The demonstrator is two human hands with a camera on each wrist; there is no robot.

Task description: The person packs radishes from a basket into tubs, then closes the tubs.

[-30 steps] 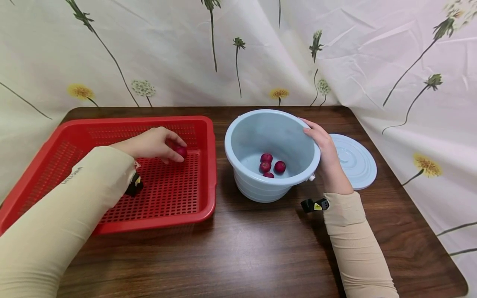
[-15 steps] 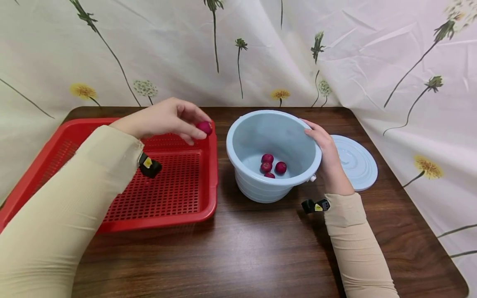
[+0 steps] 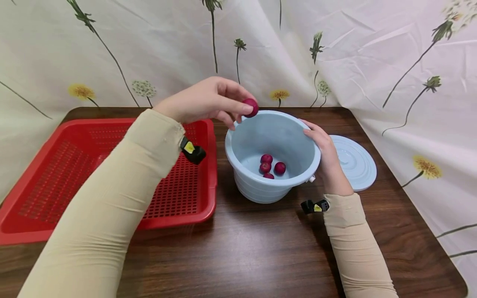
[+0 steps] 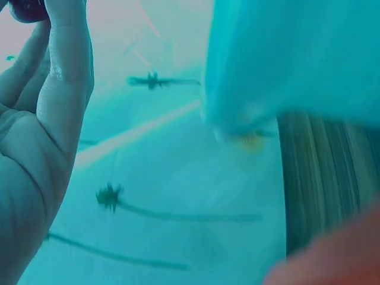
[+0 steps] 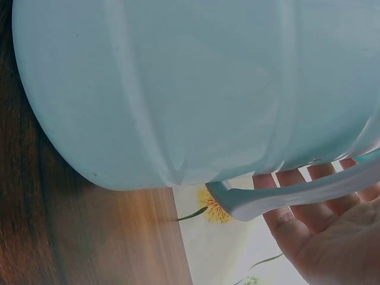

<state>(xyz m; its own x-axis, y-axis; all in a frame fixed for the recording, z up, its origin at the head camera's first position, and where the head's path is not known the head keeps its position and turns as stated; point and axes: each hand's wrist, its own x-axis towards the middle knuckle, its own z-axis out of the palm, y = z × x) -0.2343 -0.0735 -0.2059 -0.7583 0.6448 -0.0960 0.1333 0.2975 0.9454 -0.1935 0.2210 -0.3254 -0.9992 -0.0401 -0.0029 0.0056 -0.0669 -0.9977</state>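
Between thumb and fingertips, my left hand (image 3: 208, 101) pinches a dark red plum (image 3: 251, 107) beside the back left rim of a light blue bucket (image 3: 257, 188). In the left wrist view that plum (image 4: 28, 10) shows only at the top left corner, above the palm. Several more plums (image 3: 280, 167) lie on the bucket's bottom. My right hand (image 3: 325, 145) holds the bucket's right side, thumb over the rim and fingers along the outside. The right wrist view has the fingers behind the bucket's pale handle (image 5: 297, 193), against the wall.
A red perforated basket (image 3: 206, 207) stands on the left, partly covered by my left sleeve. The bucket's round blue lid (image 3: 357, 165) lies flat at the right, behind my right hand. A flower-print cloth (image 3: 149, 49) hangs along the back of the dark wooden table (image 3: 242, 248).
My left hand has lifted the plum out of the red basket and carried it up and right to the bucket's rim. The right hand and bucket stay in place.
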